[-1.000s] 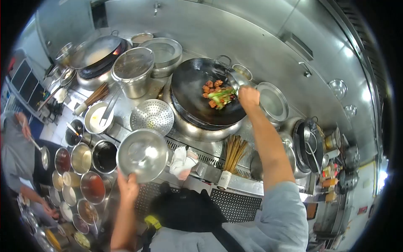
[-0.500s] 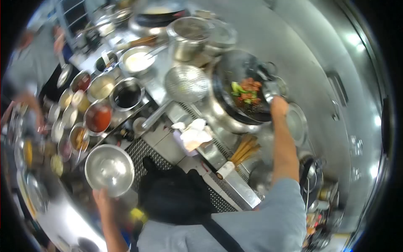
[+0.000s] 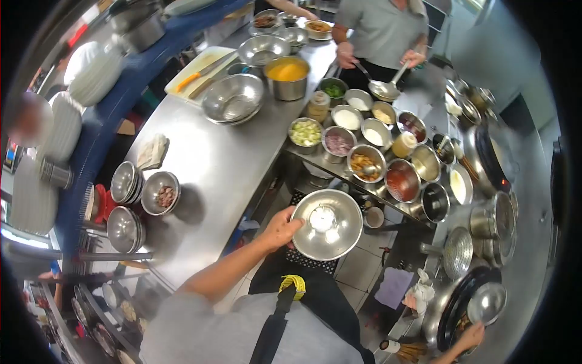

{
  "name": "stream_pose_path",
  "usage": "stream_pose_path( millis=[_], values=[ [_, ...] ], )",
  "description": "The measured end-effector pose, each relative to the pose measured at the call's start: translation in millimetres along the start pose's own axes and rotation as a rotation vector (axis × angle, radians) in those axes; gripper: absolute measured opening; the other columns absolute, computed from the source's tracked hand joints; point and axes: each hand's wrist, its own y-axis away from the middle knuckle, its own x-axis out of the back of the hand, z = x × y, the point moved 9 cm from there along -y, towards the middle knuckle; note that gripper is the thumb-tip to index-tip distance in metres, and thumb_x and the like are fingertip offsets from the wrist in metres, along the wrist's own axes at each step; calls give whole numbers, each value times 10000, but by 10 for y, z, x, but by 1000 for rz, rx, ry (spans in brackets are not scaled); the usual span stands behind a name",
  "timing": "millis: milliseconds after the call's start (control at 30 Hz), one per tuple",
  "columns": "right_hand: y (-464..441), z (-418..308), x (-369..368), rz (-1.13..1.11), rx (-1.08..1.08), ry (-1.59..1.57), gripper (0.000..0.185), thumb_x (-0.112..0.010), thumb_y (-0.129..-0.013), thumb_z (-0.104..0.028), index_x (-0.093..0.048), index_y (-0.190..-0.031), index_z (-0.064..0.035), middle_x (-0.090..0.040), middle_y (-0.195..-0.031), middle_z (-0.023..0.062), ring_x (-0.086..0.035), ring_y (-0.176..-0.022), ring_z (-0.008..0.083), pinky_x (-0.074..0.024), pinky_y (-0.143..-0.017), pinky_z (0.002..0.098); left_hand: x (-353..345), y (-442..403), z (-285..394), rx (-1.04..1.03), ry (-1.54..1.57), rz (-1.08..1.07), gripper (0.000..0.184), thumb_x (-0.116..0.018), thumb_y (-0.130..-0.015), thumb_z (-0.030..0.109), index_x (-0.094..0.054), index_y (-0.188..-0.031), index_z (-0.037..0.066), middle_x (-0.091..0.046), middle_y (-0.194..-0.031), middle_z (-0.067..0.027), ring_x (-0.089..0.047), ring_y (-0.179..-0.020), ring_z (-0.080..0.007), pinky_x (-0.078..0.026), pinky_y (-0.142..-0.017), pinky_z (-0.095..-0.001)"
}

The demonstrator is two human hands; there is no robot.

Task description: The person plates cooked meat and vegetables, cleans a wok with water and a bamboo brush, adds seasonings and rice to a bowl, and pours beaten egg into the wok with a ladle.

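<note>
Head view: what has the left hand [image 3: 280,230] got?

"A bowl [image 3: 327,221], just to the right of its fingers, mouth facing up. The thumb is laid over the near rim and pressed close. The other fingertips are hidden underneath, so I can't tell how they're spread."

"And the right hand [image 3: 470,337]?"

"Well apart from the left one, low on the right, at the wok [image 3: 454,309]. Its fingers are curled round the ladle [image 3: 487,302], whose scoop sits just beyond the knuckles, over the wok."

"What else is near those right fingers?"

"Left of them, a brush [image 3: 412,350]. Up and to the left, a crumpled cloth [image 3: 422,292]. Past the wok from them, a sieve [image 3: 458,253]."

"Now go back to the left fingers. What's around them?"

"Up and to their right, beyond the bowl, a cluster of pots; the nearest ones include a sauce pot [image 3: 402,182] with red in it. Farther off that way stands a person [image 3: 388,24] in grey, a scoop [image 3: 384,91] in one hand."

"And to their left?"

"The steel counter [image 3: 212,161]. Well away from the fingers, a small bowl [image 3: 156,185] rests on it with reddish pieces [image 3: 165,196] inside."
</note>
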Motion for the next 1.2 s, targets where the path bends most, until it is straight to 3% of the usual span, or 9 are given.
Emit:
stream_pose_path(
  millis=[67, 133, 267, 500, 733, 867, 1000, 1133, 1200],
  values=[
    [404, -1553, -495, -108, 351, -252, 312, -574, -917, -213, -632, -796, 69, -615, -662, 168, -582, -613, 270, -445, -581, 421, 564, -102, -33, -184, -39, 138, 319, -601, -914, 273, -622, -1124, 34, -646, -803, -52, -604, -578, -109, -470, -440, -264],
    [1154, -3644, -652, -596, -107, -774, 298, -610, -866, -213, -591, -670, 10, -543, -589, 76, -502, -508, 188, -389, -476, 383, 1080, -47, 72, -157, 16, 235, 332, -603, -916, 273, -602, -1148, 36, -649, -836, -62, -608, -593, -110, -489, -464, -269],
    [2715, -6675, -634, -1377, -224, -1279, 103, -662, -810, -131, -660, -741, -53, -586, -599, 3, -521, -456, 102, -395, -418, 264, 1928, 252, 262, -142, 150, 453, 340, -613, -906, 253, -568, -1142, 12, -650, -888, -84, -629, -632, -135, -520, -484, -278],
    [3520, -8286, 73, -1774, 148, -1424, 284, -674, -915, -299, -657, -855, -21, -672, -807, 54, -596, -568, 98, -456, -477, 230, 2990, 231, -63, -132, 370, 640, 380, -640, -904, 201, -535, -1196, -19, -645, -974, -132, -640, -727, -202, -556, -615, -311],
    [3089, -6268, -216, -1429, 43, -1285, 275, -668, -921, -292, -681, -869, -23, -650, -704, 23, -604, -602, 90, -469, -532, 270, 3080, -115, -616, -166, 910, 696, 511, -760, -859, 295, -480, -1130, -36, -581, -1087, -171, -617, -982, -264, -562, -826, -354],
    [2468, -3912, 152, -876, -253, -865, 216, -643, -910, -265, -694, -916, -54, -679, -739, 124, -641, -625, 193, -499, -600, 329, 1071, -253, -601, 192, 491, 37, 336, -648, -939, 318, -549, -1124, 56, -639, -984, -98, -635, -812, -211, -556, -735, -340],
    [2520, -1415, 1205, -348, -525, -236, 181, -652, -878, -229, -697, -924, -60, -678, -835, 140, -658, -797, 321, -513, -731, 404, -1046, -150, -462, 177, -137, -453, 350, -663, -928, 209, -538, -1201, 29, -639, -973, -93, -651, -790, -179, -550, -665, -292],
    [3225, -129, 2307, -268, -676, 439, 412, -663, -866, -236, -593, -1222, -39, -602, -1177, 223, -611, -1007, 393, -489, -878, 456, -3018, -20, -436, -254, -436, -1014, 320, -681, -914, 129, -559, -1174, -13, -629, -943, -47, -611, -825, -136, -533, -736, -299],
    [3611, 108, 2323, -402, -960, 358, 554, -674, -848, -210, -498, -1337, -20, -543, -1271, 260, -567, -1122, 411, -450, -965, 440, -3995, 359, -142, -659, -728, -1102, 376, -713, -848, 133, -577, -1164, -18, -663, -966, -156, -662, -898, -253, -537, -808, -355]
  ],
)
